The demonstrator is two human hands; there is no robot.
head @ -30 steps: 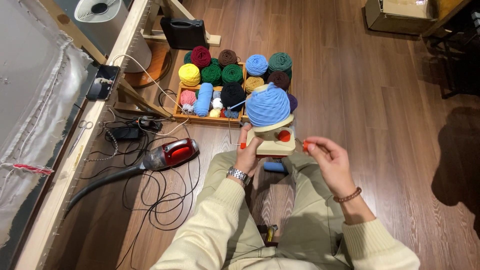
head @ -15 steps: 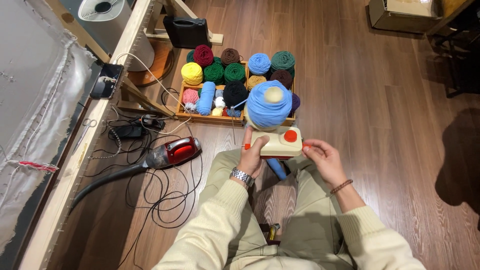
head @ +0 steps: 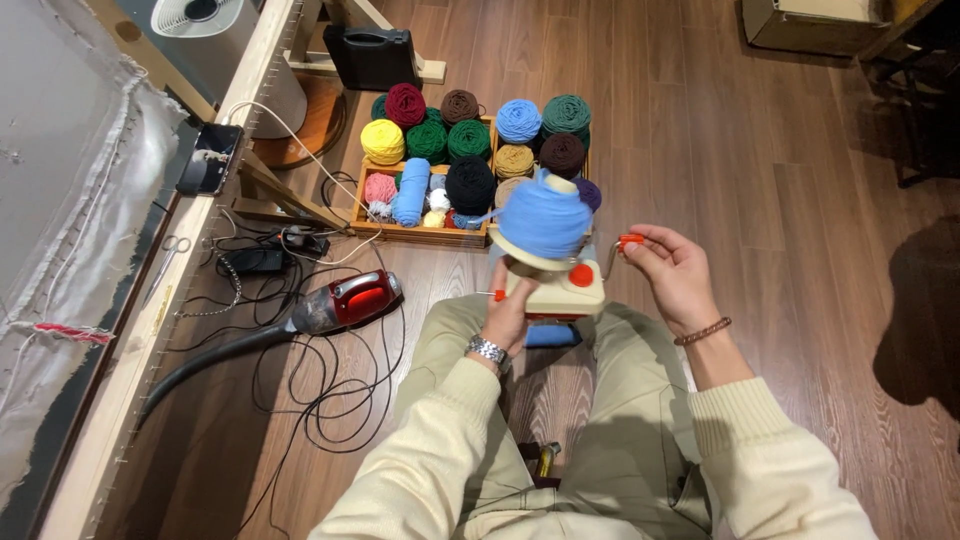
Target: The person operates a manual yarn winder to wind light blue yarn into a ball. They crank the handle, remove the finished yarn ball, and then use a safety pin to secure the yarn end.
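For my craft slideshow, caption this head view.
Left hand steadies a yarn winder; right hand grips its crank.

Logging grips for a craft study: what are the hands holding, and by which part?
Left hand grips the yarn winder by its cream base; right hand pinches its orange crank knob.

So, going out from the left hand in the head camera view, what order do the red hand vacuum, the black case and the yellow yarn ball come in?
From the left hand:
1. Red hand vacuum, on the floor just to its left.
2. Yellow yarn ball, at the wooden crate's far left corner.
3. Black case, beyond the crate, near the top of the view.
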